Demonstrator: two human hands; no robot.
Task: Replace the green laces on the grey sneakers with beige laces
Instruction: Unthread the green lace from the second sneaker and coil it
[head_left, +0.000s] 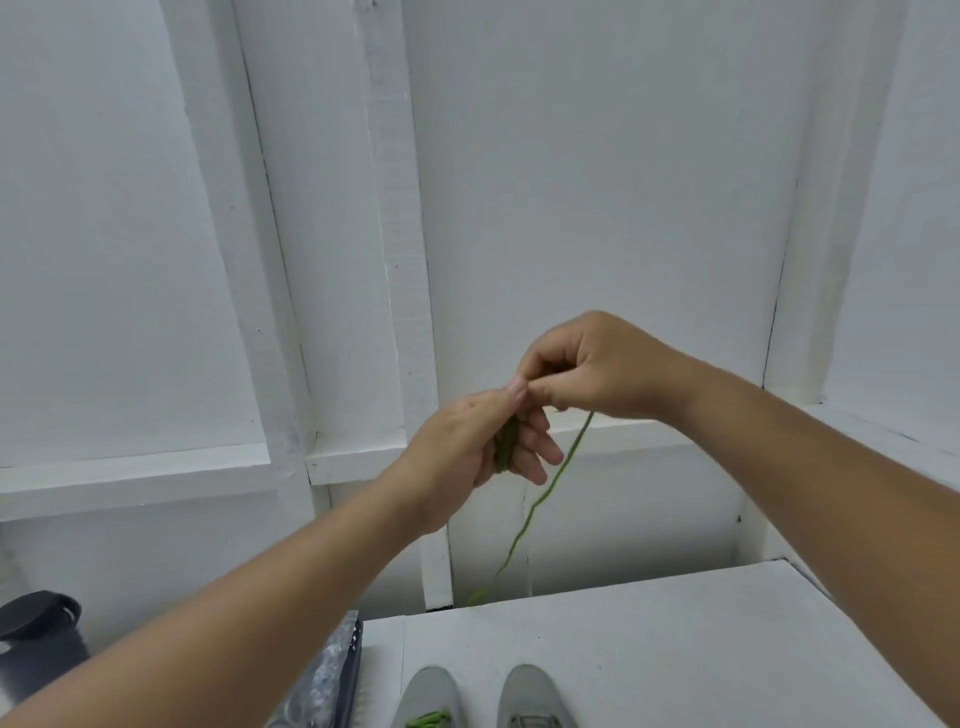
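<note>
Two hands meet above the white table (675, 649) in the head view, and we are winding a green lace (545, 499) that is already out of its shoe. Our left hand (478, 447) holds a small bundle of coiled lace against its palm, fingers loosely curled round it; our right hand (587, 369) pinches the strand just above, thumb against fingertip. From that pinch the free tail hangs down to the table's far edge. Nearer us on the table stand the two grey sneakers (480, 699): the left one still shows green lacing, the right one seems to have none, though only the toes are in view. We judge the loose tail could snag on the table edge, or the coil could spring open if the left grip slackens. No beige laces are visible. Left of the table we see a patterned packet (337, 670) and a dark bottle (39, 644). Behind the table rises a white panelled wall (597, 156).
</note>
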